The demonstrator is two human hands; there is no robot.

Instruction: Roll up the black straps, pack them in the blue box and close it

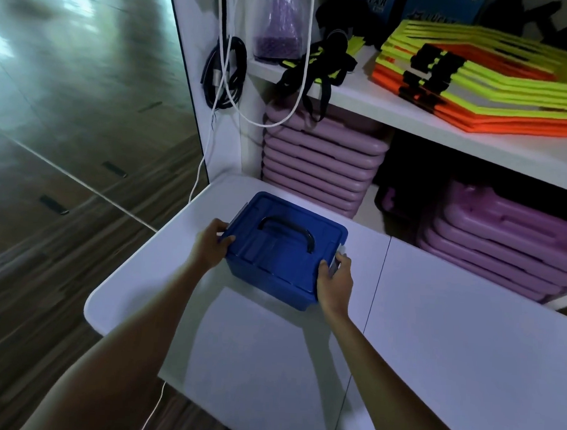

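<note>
The blue box (283,257) sits on the white table (449,336) with its lid on and a dark handle (289,226) lying across the top. My left hand (211,244) presses against the box's left end, fingers over the grey latch there. My right hand (334,280) grips the right near corner, fingers on the other latch. Black straps (318,66) hang tangled over the edge of the shelf behind the table. What is inside the box is hidden.
A white shelf unit (442,127) stands behind the table, holding yellow and orange flat frames (483,80) on top and stacked purple boards (320,161) below. White cord (223,66) and black cables (228,72) hang at the shelf's left side. Wooden floor (68,124) lies left.
</note>
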